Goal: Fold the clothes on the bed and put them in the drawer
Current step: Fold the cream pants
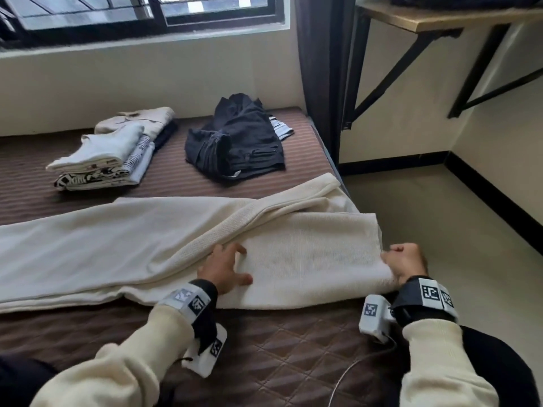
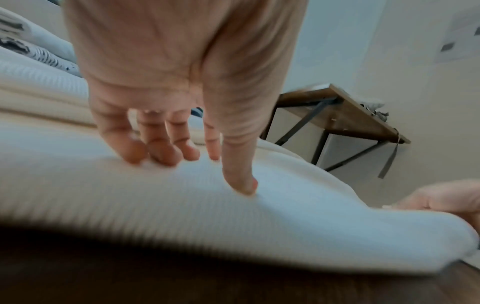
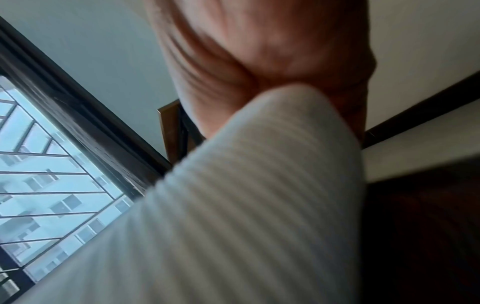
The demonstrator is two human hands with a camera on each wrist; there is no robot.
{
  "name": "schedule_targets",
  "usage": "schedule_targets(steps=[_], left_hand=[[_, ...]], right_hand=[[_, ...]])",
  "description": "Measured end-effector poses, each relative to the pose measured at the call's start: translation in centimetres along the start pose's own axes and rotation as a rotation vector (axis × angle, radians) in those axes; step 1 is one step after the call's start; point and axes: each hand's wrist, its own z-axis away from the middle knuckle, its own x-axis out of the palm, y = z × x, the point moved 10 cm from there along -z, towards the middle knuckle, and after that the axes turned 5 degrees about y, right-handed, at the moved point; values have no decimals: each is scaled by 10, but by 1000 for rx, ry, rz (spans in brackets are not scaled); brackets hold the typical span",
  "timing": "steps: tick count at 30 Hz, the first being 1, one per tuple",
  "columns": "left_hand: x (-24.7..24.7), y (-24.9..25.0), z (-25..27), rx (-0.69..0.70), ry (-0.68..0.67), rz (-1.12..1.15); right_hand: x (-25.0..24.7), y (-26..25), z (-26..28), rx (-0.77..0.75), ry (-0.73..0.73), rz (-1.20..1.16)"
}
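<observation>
1. Room: a brown striped bed [image 1: 88,207] fills the lower and left part of the head view; a window [image 1: 141,13] runs along the upper left, a wall-mounted wooden shelf [image 1: 440,19] on black brackets sits upper right, pale floor at right.
2. Cream ribbed garment [image 1: 132,251] lies in a long band across the middle of the frame, partly folded; its right end is doubled over near the bed's right edge.
3. Left hand [image 1: 224,267], lower centre: fingers spread and near straight, laid flat on the folded part of the cloth. Left wrist view confirms it: fingertips [image 2: 161,152] and thumb press down on the knit, nothing pinched.
4. Right hand [image 1: 407,261], lower right: closed into a fist at the garment's right edge, cloth bunched in the grip. Right wrist view shows the ribbed fabric running up into the curled palm [image 3: 272,51]; single fingers are not visible there.
5. Folded stack [image 1: 114,151] of pale and patterned clothes, upper left on the bed, well apart from the hands.
6. Dark garment pile [image 1: 238,139], upper centre, loose and unfolded, beside the stack, with a striped piece [image 1: 280,127] showing at its right.
7. Both wrists carry strapped cameras with coded markers; cream sleeves [image 1: 141,356] reach to them.
</observation>
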Motion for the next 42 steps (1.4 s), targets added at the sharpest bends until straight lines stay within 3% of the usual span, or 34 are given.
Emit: schedule_targets(steps=[3,8,11,14,19,21,24,27,32,34,36,38,40,42], left_hand=[[-14,24,-12,58,-9,175],[-62,90,-43,206,269,193],[-73,122,-70,248,335,75],[-62,142,-100,274,313,-43],[-12,140,-137,242,93,-301],[-10,131,-139,202,118,-319],[-30,123,-134,119,295,-215],[-52,114,-129,49,371,29],[-104,144,-92,310,350,356],[-118,150,-67,384,335,448],[-118,154,-42,422,267,579],[-104,162,-14,463,157,643],[-75,169,14,524,67,487],[-38,167,36,590,35,189]], right_hand=[[-6,-9,-2,-22,23,-97],[16,-4,-5,67,-106,-138],[18,-7,-7,80,-137,-175],[24,-14,-4,76,-195,-185],[21,-15,-4,90,-201,-237],[20,-14,-2,81,-193,-185],[17,-13,-1,75,-190,-134],[18,-15,5,82,-244,-99],[25,-25,35,-25,-542,-27],[24,-25,48,-92,-596,19],[16,-23,54,-98,-534,12],[2,-18,51,-48,-363,-45],[-20,-10,49,5,-141,11],[-43,-22,60,-50,53,197]])
